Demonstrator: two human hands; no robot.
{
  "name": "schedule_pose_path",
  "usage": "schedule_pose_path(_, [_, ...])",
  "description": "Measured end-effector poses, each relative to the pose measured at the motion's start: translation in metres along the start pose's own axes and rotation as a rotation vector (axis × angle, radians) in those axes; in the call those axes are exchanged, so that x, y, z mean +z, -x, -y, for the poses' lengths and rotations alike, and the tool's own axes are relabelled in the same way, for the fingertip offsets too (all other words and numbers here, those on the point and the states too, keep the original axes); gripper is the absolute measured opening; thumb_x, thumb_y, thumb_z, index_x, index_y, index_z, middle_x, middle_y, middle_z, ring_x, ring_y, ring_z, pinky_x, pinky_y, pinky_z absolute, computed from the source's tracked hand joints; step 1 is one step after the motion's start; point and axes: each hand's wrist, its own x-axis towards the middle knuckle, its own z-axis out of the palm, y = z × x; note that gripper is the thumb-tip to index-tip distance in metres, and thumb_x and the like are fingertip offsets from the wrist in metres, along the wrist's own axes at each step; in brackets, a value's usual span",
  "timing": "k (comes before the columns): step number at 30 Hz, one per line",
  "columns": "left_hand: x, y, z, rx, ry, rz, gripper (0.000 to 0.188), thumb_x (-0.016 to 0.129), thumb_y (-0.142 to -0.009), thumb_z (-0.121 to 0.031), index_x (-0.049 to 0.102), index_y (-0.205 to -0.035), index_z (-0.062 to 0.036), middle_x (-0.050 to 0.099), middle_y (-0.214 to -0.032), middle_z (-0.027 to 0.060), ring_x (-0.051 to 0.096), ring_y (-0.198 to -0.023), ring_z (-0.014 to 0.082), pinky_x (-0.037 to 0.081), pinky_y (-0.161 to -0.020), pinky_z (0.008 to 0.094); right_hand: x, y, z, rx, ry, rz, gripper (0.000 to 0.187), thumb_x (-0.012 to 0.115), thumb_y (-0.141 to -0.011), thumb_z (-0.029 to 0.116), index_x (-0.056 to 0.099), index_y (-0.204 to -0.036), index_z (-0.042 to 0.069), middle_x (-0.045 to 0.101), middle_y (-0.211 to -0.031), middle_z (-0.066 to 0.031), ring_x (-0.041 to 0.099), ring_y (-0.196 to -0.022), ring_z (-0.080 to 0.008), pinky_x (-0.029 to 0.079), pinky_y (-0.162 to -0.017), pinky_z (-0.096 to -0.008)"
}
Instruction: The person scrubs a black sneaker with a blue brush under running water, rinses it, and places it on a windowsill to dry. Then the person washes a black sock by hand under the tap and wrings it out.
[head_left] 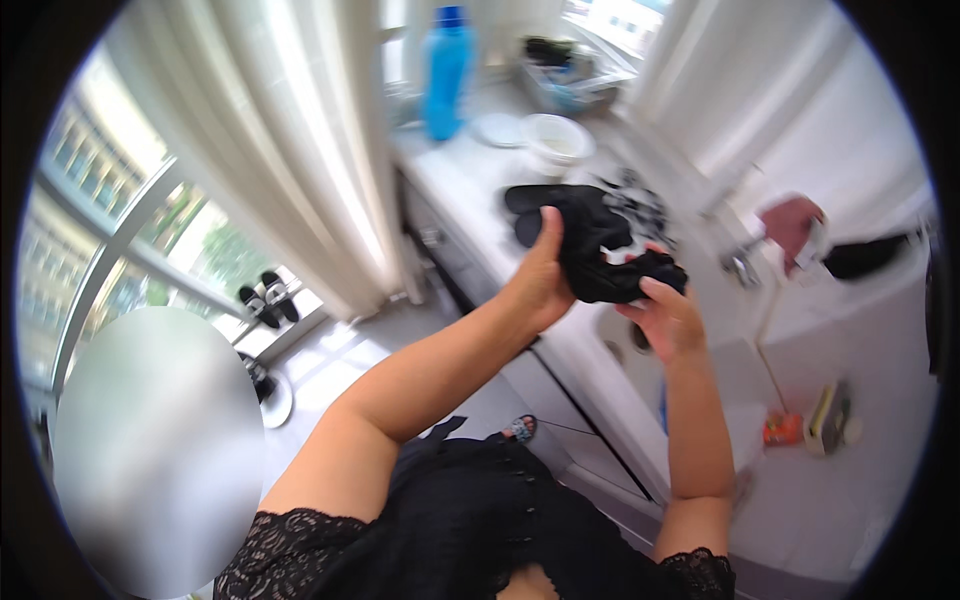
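Note:
A bunched black cloth garment (pixel 590 240) is stretched between my two hands above the white counter. My left hand (pixel 545 275) grips its left part, thumb up on top of the fabric. At the garment's lower right end, my right hand (pixel 672 315) pinches the cloth between thumb and fingers. The fabric is folded and blurred, so I cannot make out its exact kind. Just beyond it lies a black-and-white patterned cloth (pixel 640 205) on the counter. Below my right hand is the sink basin (pixel 640 365), partly hidden by my forearm.
A blue bottle (pixel 448 80), a round white lid (pixel 498 130), a white tub (pixel 557 143) and a filled basket (pixel 575 80) stand at the back. On the right are a faucet (pixel 740 268), a pink cloth (pixel 790 230) and an orange packet (pixel 783 429). A curtain (pixel 270 140) hangs left.

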Motion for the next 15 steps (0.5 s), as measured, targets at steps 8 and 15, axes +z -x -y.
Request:
schedule_pose_path(8, [-0.146, 0.166, -0.176, 0.25, 0.149, -0.327, 0.027, 0.071, -0.083, -0.018, 0.058, -0.103, -0.0082, 0.062, -0.1, 0.0063, 0.06, -0.092, 0.0217, 0.049, -0.088, 0.0386, 0.254, -0.04, -0.129, 0.101, 0.338, 0.234, 0.047, 0.072, -0.074, -0.004, 0.057, -0.117, 0.006, 0.062, -0.105, -0.0082, 0.063, -0.092, -0.0195, 0.058, -0.073, -0.0353])
schedule_pose_path(15, [-0.282, 0.329, -0.278, 0.582, 0.584, -0.653, 0.039, 0.071, -0.079, -0.03, 0.05, -0.103, -0.0061, 0.057, -0.095, 0.0128, 0.059, -0.09, 0.0307, 0.05, -0.087, 0.0483, 0.437, -0.045, -0.27, -0.22, 0.539, 0.834, 0.031, 0.071, -0.075, -0.007, 0.063, -0.103, 0.004, 0.067, -0.102, -0.006, 0.062, -0.097, -0.0151, 0.047, -0.088, -0.0277])
